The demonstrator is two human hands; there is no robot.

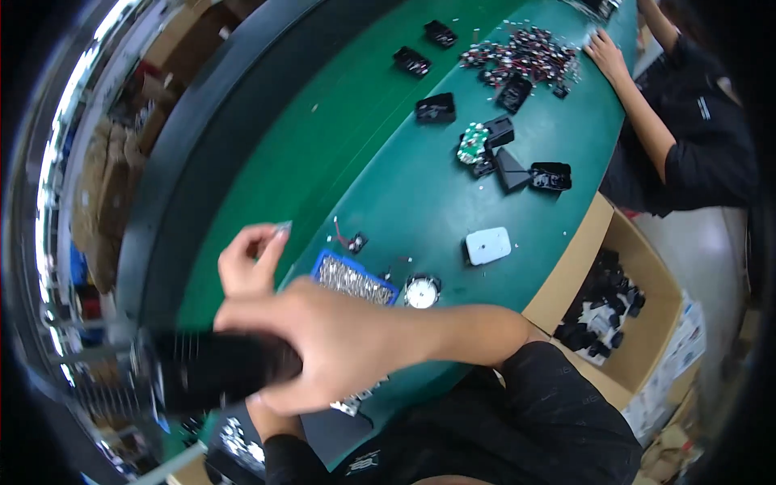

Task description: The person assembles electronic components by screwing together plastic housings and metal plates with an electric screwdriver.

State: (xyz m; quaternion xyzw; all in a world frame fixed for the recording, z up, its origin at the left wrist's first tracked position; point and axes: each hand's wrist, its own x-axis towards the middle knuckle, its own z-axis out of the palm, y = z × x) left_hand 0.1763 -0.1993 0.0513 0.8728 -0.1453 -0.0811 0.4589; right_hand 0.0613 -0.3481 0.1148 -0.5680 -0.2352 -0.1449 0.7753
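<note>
My right arm reaches across from the right, and my right hand [311,347] is wrapped round a thick black tool [218,370] that looks like an electric screwdriver. It is blurred by motion and points left. Beyond it, my left hand [249,263] is raised above the green belt, thumb and finger pinching a small shiny piece [283,228] too small to name. Part of the left forearm is hidden behind the right hand. Close by on the table are a blue tray [325,257] of small metal screws, a round white-faced part [421,292] and a small black part with red wire [356,242].
A pale rounded cover [488,246] lies on the green table [404,194]. Farther off are black housings [511,170], a green-and-white cluster [473,144] and a heap of wired parts [529,56]. A co-worker's hand [606,56] rests by the heap. At right stands an open carton [659,295].
</note>
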